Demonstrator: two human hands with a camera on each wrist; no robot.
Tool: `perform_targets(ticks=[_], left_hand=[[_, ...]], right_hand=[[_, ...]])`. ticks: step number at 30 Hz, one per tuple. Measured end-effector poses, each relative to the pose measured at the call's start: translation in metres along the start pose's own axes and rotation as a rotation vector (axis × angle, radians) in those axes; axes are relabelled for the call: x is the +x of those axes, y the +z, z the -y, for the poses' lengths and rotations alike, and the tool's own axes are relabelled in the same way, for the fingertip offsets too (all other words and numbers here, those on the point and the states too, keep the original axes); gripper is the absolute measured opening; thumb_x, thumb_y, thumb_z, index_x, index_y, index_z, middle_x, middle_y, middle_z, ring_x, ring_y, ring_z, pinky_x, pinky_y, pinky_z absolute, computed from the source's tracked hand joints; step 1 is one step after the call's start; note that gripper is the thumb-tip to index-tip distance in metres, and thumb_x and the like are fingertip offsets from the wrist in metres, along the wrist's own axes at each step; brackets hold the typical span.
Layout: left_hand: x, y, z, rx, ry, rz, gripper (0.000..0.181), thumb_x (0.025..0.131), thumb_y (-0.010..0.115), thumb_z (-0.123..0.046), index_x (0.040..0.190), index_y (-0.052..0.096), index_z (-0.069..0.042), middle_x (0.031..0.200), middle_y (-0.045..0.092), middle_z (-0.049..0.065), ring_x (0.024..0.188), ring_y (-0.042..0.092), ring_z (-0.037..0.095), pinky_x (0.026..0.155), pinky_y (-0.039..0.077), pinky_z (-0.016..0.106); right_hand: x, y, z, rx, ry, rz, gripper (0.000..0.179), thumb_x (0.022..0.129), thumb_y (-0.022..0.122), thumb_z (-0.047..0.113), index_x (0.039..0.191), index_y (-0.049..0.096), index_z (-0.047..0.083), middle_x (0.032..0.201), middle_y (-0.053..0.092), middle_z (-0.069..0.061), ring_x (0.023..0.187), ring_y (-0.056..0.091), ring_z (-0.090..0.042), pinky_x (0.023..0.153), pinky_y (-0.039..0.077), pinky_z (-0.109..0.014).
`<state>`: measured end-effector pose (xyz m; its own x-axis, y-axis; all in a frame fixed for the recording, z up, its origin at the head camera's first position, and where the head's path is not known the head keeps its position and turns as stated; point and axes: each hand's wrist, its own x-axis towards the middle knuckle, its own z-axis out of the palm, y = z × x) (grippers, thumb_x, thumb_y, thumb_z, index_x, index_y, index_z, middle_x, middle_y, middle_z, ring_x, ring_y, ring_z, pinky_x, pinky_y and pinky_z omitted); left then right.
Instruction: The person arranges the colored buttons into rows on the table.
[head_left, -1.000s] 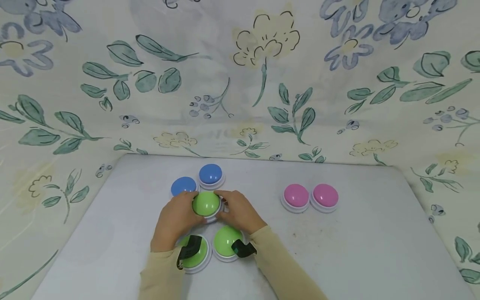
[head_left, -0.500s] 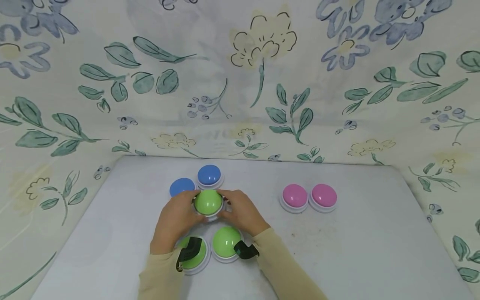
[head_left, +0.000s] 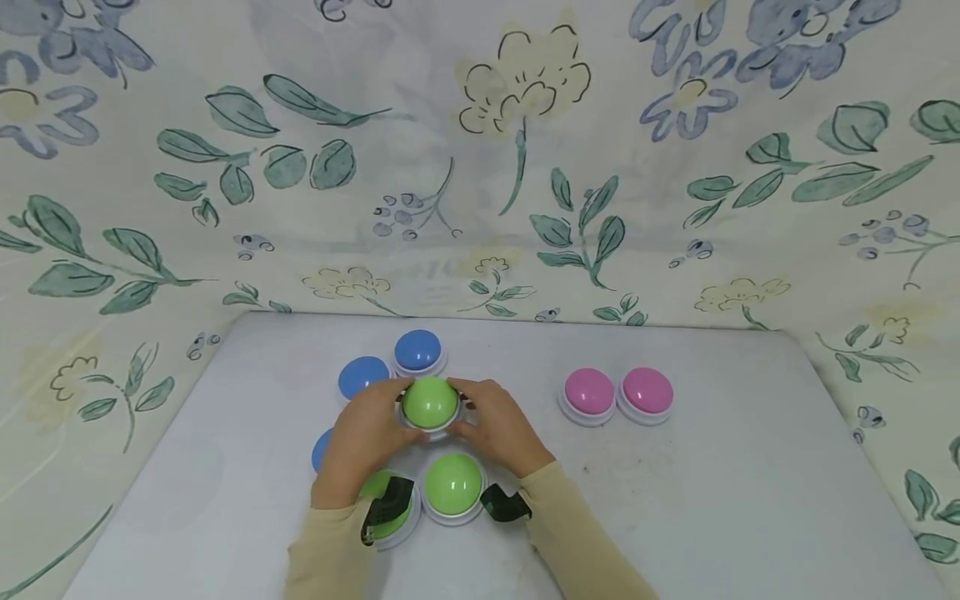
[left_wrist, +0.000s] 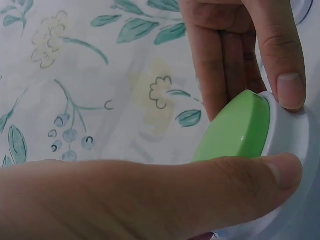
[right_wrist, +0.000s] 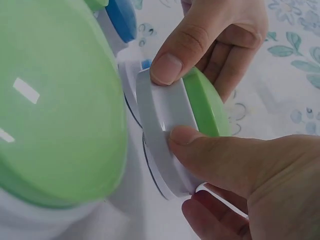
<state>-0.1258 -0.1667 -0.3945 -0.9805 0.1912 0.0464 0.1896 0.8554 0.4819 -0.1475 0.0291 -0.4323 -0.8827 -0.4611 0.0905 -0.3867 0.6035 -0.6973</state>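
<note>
A green dome push button [head_left: 430, 403] with a white round base is held between both hands, in the middle left of the head view. My left hand [head_left: 367, 433] grips its left side and my right hand [head_left: 498, 425] its right side. In the right wrist view both thumbs press on the white base [right_wrist: 167, 115], which is tipped on edge from that angle. The left wrist view has the left thumb [left_wrist: 235, 182] along the rim, below the green dome [left_wrist: 237, 127]. Two more green buttons stand nearer: one [head_left: 453, 483] in full view, another [head_left: 386, 508] partly under the left wrist strap.
Blue buttons stand beyond and left of the hands: one at the back [head_left: 417, 350], one beside the left fingers [head_left: 363, 377], another [head_left: 321, 450] mostly hidden by the left hand. Two pink buttons [head_left: 589, 392] sit to the right on the white table [head_left: 720, 500]. Flowered cloth [head_left: 480, 167] rises behind.
Both hands have shifted slightly right with the green button. A third blue button now shows left of the left hand. The other buttons have stayed put.
</note>
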Motion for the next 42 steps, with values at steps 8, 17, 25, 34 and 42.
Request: perform_targets(ticks=[8, 17, 25, 34, 42], left_hand=[[0.003, 0.008, -0.007, -0.025, 0.024, -0.015, 0.075, 0.069, 0.091, -0.008, 0.135, 0.058, 0.005, 0.130, 0.064, 0.022, 0.121, 0.058, 0.041, 0.104, 0.047, 0.056], [0.006, 0.014, -0.019, -0.044, 0.047, -0.040, 0.077, 0.070, 0.090, -0.007, 0.137, 0.055, 0.007, 0.132, 0.062, 0.023, 0.123, 0.058, 0.041, 0.105, 0.047, 0.054], [0.011, 0.021, -0.029, -0.035, 0.060, -0.054, 0.076, 0.072, 0.089, -0.007, 0.137, 0.053, 0.009, 0.134, 0.060, 0.025, 0.125, 0.056, 0.041, 0.108, 0.044, 0.052], [0.016, 0.030, -0.037, -0.043, 0.064, -0.066, 0.075, 0.072, 0.089, -0.007, 0.137, 0.054, 0.008, 0.134, 0.060, 0.025, 0.126, 0.056, 0.040, 0.109, 0.044, 0.051], [0.022, 0.037, -0.047, -0.080, 0.065, -0.069, 0.074, 0.071, 0.089, -0.004, 0.137, 0.055, 0.007, 0.133, 0.061, 0.022, 0.127, 0.055, 0.039, 0.110, 0.043, 0.050]], right_hand=[[-0.007, -0.008, -0.002, -0.033, 0.029, -0.018, 0.063, 0.088, 0.079, 0.015, 0.144, 0.053, 0.005, 0.130, 0.063, -0.011, 0.109, 0.064, -0.022, 0.096, 0.055, -0.031], [-0.013, -0.020, -0.007, -0.035, 0.049, -0.031, 0.065, 0.086, 0.080, 0.015, 0.145, 0.053, 0.006, 0.133, 0.062, -0.010, 0.111, 0.064, -0.023, 0.097, 0.054, -0.031], [-0.018, -0.029, -0.010, -0.041, 0.074, -0.043, 0.066, 0.087, 0.080, 0.014, 0.146, 0.052, 0.006, 0.135, 0.061, -0.010, 0.114, 0.063, -0.023, 0.099, 0.054, -0.032], [-0.023, -0.035, -0.017, -0.053, 0.082, -0.079, 0.066, 0.086, 0.080, 0.013, 0.146, 0.051, 0.006, 0.134, 0.062, -0.010, 0.115, 0.062, -0.024, 0.100, 0.053, -0.035], [-0.027, -0.039, -0.025, -0.045, 0.078, -0.114, 0.066, 0.085, 0.080, 0.010, 0.144, 0.052, 0.003, 0.134, 0.062, -0.011, 0.120, 0.059, -0.025, 0.100, 0.053, -0.034]])
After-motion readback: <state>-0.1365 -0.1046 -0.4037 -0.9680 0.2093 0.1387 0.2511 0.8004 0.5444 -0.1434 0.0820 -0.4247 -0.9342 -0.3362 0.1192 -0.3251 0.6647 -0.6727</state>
